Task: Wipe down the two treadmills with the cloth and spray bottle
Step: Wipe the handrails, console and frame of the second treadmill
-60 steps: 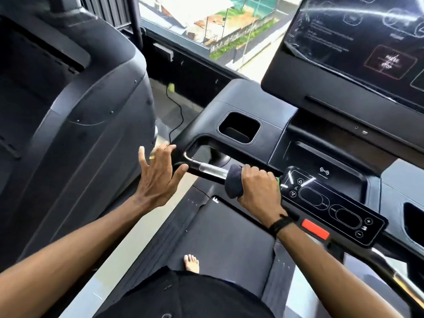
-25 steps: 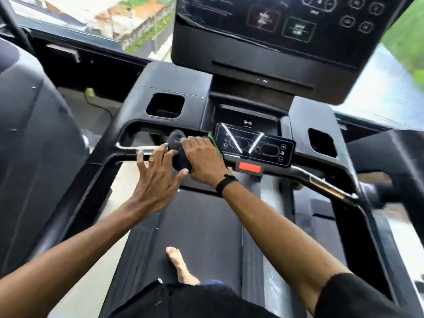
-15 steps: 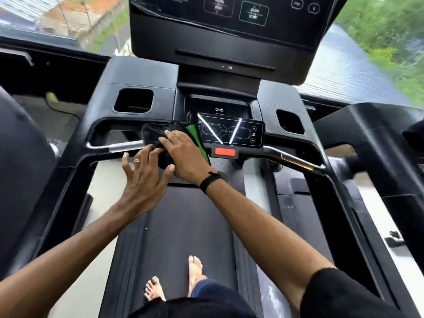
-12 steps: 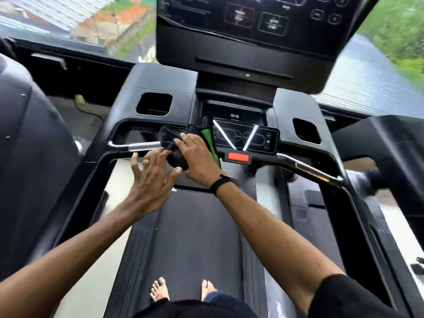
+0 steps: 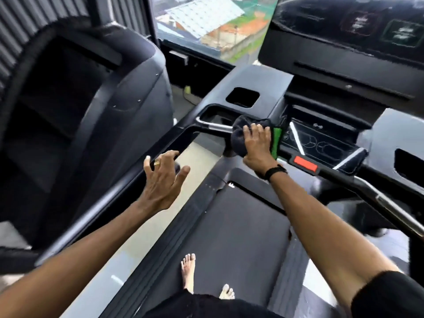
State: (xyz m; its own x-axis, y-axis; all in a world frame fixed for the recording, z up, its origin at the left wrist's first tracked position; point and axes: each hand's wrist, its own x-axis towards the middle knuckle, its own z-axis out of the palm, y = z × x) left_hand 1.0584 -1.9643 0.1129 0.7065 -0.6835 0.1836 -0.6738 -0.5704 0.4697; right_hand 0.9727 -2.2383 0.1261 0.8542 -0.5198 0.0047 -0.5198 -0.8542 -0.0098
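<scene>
Cloth (image 5: 243, 136), dark with a green edge, wraps the handlebar (image 5: 215, 127) in the right hand's (image 5: 257, 145) clenching grip; left hand (image 5: 163, 177) hovers released.

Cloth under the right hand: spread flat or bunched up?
Bunched up. The cloth sits as a rounded dark wad over the handlebar, gripped by the right hand, with a green edge showing beside it.

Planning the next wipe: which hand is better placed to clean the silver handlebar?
The right hand: it already presses the cloth onto the silver handlebar. The left hand hovers empty, farther back.
</scene>
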